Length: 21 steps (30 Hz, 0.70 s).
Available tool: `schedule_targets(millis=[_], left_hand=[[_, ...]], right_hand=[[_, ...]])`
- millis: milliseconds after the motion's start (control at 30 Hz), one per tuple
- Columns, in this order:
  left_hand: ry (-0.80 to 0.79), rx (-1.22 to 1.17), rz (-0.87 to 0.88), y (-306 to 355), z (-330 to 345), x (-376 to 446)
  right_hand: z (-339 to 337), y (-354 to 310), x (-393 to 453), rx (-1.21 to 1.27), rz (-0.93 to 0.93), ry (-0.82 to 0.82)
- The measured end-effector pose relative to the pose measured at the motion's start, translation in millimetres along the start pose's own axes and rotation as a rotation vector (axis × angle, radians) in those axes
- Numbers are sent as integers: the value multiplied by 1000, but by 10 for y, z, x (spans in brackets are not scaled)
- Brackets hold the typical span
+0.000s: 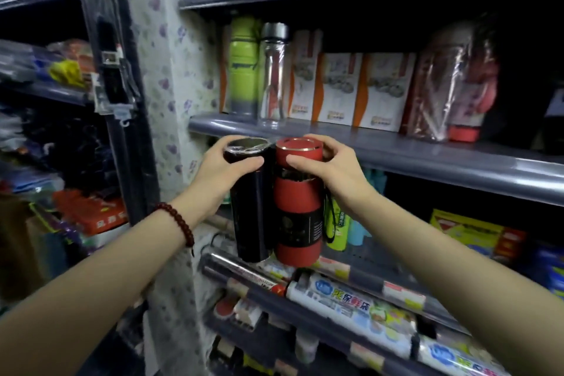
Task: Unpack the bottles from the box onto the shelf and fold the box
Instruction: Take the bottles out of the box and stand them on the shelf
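My left hand (224, 171) grips a black bottle (250, 214) near its top. Right beside it, my right hand (332, 168) grips a red bottle (297, 217) around its red lid. Both bottles hang upright and touch each other, just below and in front of the grey shelf (396, 148). A green bottle (243, 67) and a clear bottle with a silver cap (274, 73) stand at the left end of that shelf. No box is in view.
White and orange cartons (351, 88) and plastic-wrapped red items (445, 82) fill the shelf further right. Bare shelf edge lies in front of the cartons. Below are rolls of wrap (351, 311) and small green and blue bottles (338, 223). A floral-covered post (158, 101) stands left.
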<state>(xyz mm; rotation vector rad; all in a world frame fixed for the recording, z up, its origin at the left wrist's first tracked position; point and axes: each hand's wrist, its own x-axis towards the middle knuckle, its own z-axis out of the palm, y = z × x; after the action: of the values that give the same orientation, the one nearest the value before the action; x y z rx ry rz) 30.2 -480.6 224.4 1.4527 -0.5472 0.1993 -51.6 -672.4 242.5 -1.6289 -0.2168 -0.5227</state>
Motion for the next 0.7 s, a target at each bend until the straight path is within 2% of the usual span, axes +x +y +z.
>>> schedule_targets(millis=[167,367,533,700], left_hand=[[-89,-26,103,406,338,275],[-164,-51,319,1011,623,547],[-145,-41,492,1400,811,681],[-114,-24,582,1532,1054,794]], right_hand=[[-299,-467,72,-3,-63,58],[-575,-970,155,-13,-239,181],[-710,-1271,232,7,-367,273],[-881,-1362,267,-11,-457,349]])
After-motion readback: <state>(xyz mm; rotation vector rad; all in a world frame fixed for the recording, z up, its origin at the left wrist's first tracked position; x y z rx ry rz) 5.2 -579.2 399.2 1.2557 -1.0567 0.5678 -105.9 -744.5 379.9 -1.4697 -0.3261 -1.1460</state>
